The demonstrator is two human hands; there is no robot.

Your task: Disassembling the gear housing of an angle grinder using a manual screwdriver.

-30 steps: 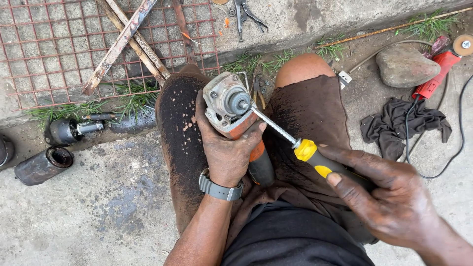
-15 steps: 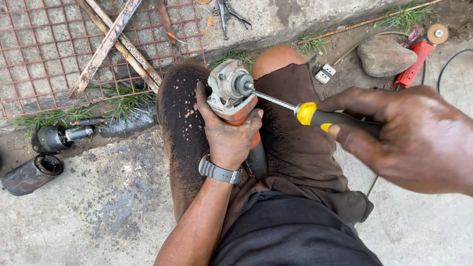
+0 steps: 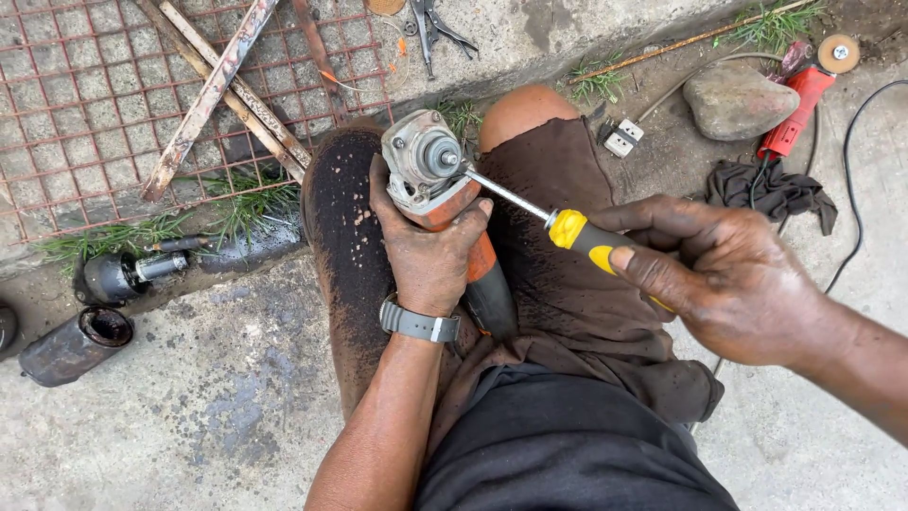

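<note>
My left hand [image 3: 430, 255] grips an orange and grey angle grinder [image 3: 437, 185] upright on my lap, its bare metal gear head and spindle facing up. A dark watch sits on that wrist. My right hand [image 3: 728, 274] holds a screwdriver [image 3: 558, 225] with a yellow and black handle. Its metal shaft runs up and left, and the tip touches the side of the grinder's head. I sit on the ground with my knees raised, in dirty brown shorts.
A rusty wire mesh [image 3: 85, 95] with metal bars [image 3: 218, 85] lies at the upper left. Dark motor parts [image 3: 113, 276] and a cylinder [image 3: 76, 343] lie at the left. A red grinder [image 3: 799, 104], a stone [image 3: 738, 99], a dark rag [image 3: 771, 189], a cable and pliers [image 3: 430, 24] lie ahead.
My right hand has dropped lower and turned, keeping the screwdriver tip at the grinder's head. The view has shifted a little; my left hand still grips the grinder.
</note>
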